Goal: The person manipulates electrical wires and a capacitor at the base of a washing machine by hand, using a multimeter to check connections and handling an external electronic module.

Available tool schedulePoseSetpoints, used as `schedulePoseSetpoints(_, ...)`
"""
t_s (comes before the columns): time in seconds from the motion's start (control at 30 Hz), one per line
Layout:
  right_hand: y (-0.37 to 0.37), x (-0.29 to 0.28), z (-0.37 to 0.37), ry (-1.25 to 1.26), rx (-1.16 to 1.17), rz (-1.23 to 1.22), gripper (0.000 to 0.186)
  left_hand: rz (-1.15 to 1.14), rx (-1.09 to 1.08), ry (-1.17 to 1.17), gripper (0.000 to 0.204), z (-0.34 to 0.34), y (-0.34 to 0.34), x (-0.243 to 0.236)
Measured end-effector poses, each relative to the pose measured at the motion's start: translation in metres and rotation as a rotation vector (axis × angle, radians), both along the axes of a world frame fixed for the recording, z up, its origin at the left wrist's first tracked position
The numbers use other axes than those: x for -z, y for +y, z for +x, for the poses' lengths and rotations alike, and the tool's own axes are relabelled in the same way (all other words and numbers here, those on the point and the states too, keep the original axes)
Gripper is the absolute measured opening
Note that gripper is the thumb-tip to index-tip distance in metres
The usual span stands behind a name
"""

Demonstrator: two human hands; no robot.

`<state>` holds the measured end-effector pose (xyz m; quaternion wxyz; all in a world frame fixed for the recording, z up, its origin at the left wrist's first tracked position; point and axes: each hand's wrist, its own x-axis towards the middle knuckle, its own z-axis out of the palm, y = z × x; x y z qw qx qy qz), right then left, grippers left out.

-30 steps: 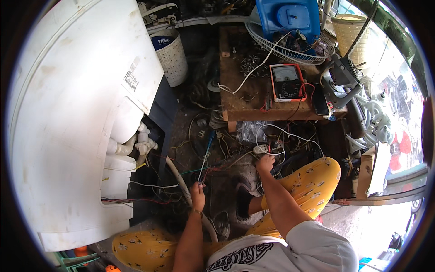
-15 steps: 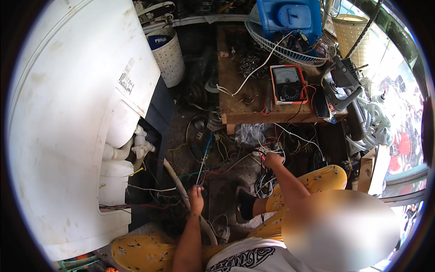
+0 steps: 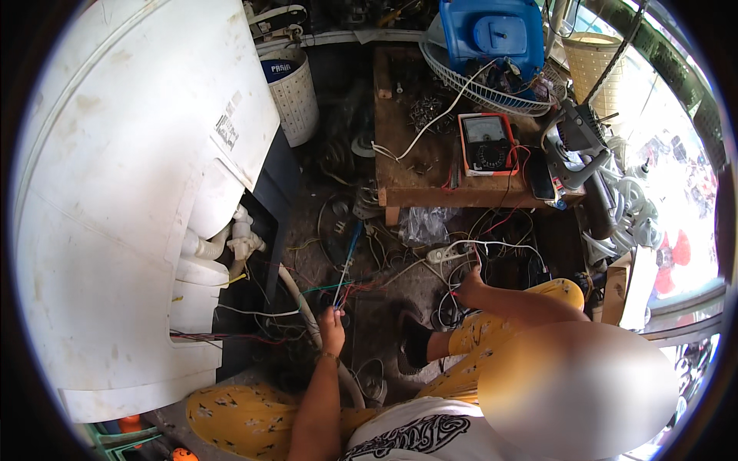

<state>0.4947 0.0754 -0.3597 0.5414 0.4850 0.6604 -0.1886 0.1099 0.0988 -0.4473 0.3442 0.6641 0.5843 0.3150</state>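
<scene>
My left hand [image 3: 332, 332] is closed at the lower middle, pinching the ends of several thin wires. White, blue and red wires [image 3: 343, 286] run up and right from its fingertips. My right hand [image 3: 471, 287] is curled above my knee, closed on what looks like a red test probe [image 3: 455, 293]; its tip is too small to make out. Just beyond that hand lies a white power strip [image 3: 440, 255] among tangled cables. On the wooden table [image 3: 419, 178] rests an analog multimeter [image 3: 487, 144] in an orange-red case, its leads trailing over the edge toward my right hand.
A large white washing machine body [image 3: 115, 192] fills the left, its pipes [image 3: 244, 242] exposed. A grey hose [image 3: 305, 311] crosses the floor. The table also bears a phone [image 3: 540, 175], a grey power tool [image 3: 573, 142] and a wire basket [image 3: 484, 96] with a blue plastic part [image 3: 500, 34].
My right hand has drawn back toward me from the power strip, which now shows more fully. My left hand keeps its hold on the wires. The whole view has shifted slightly.
</scene>
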Motion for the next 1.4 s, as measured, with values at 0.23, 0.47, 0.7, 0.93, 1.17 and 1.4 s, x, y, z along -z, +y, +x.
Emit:
schedulePoseSetpoints(0.23,0.068,0.004,0.065,0.452,-0.106,0.703,0.018,0.034,0.002,-0.036,0.013,-0.004,0.001,0.008)
schedulePoseSetpoints(0.47,0.065,-0.001,0.103,0.249,-0.191,0.435,0.018,-0.029,0.004,0.046,0.014,-0.001,-0.005,-0.009)
schedulePoseSetpoints(0.7,0.042,-0.057,0.164,0.162,-0.024,0.234,0.019,-0.011,0.047,0.0,0.013,0.002,-0.002,-0.001)
schedulePoseSetpoints(0.93,0.097,-0.077,0.07,0.837,0.276,0.888,0.019,0.061,0.045,0.031,0.013,-0.001,-0.005,-0.004)
schedulePoseSetpoints(1.17,0.142,0.068,0.086,0.365,0.322,0.63,0.027,0.005,0.071,0.088,0.015,0.004,-0.01,-0.022)
schedulePoseSetpoints(1.4,0.15,0.11,0.146,0.862,0.994,0.274,0.032,-0.082,0.053,0.063,0.018,0.008,-0.008,-0.019)
